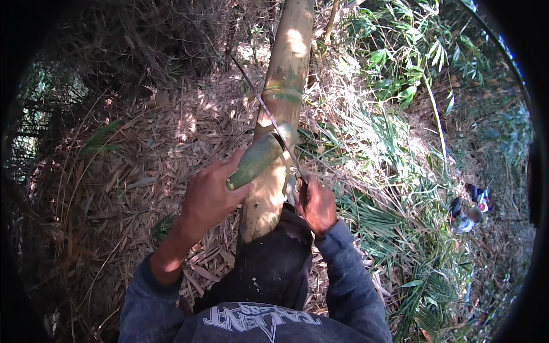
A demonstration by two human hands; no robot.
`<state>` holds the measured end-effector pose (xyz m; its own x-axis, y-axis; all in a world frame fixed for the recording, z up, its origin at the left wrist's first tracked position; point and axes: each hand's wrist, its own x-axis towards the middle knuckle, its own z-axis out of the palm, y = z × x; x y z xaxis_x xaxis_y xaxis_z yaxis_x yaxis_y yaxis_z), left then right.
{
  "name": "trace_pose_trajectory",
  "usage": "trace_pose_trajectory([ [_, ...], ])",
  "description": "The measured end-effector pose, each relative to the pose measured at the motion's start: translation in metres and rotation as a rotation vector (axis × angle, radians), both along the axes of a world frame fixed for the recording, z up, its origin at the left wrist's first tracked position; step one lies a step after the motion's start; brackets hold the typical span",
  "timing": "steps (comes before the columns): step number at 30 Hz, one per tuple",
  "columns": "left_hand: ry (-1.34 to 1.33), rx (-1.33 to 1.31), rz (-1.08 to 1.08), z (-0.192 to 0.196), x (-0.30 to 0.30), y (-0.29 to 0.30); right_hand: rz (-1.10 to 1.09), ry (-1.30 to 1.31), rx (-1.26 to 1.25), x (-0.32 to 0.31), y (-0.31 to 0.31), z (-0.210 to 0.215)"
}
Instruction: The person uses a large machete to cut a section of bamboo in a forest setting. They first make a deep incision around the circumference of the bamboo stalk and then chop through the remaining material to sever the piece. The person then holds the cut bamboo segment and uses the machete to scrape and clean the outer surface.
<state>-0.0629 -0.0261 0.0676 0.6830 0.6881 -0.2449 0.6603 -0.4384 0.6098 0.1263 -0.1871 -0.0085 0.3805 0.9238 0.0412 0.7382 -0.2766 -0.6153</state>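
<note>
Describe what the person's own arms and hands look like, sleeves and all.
Both hands are bare, no gloves: the left hand and the right hand. Each arm wears a dark blue-grey long sleeve of soft fabric. The left sleeve is pushed up, baring the forearm; the right sleeve reaches the wrist.

This is an outdoor spot in a bamboo grove or wooded thicket, not a room of any kind. The ground (143, 171) is bare of paving and lies thick with dry, straw-coloured bamboo leaves and husks, dappled by sunlight. A thick bamboo culm (283, 86), yellow-brown with green patches, runs across the middle of the view. Green leafy undergrowth (400, 74) fills the right side, and dark tangled brush (148, 40) closes in at the upper left. Well apart, at the right edge, another person (469, 214) crouches low among the plants.
</note>
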Motion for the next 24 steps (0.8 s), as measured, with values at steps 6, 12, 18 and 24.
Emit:
trace_pose_trajectory([
  [6, -0.032, 0.112, -0.015, -0.016, -0.005, 0.005, -0.167, 0.289, 0.0, -0.013, 0.005, 0.032],
  [12, -0.293, 0.17, -0.059, -0.071, -0.01, 0.017, -0.196, 0.299, 0.151, -0.001, 0.009, 0.033],
  [18, -0.297, -0.048, -0.033, -0.069, -0.007, 0.028, -0.143, 0.173, 0.131, 0.003, 0.015, 0.016],
  [24, -0.262, -0.059, -0.036, -0.067, -0.008, 0.031, -0.152, 0.249, 0.236, -0.002, 0.019, 0.022],
])
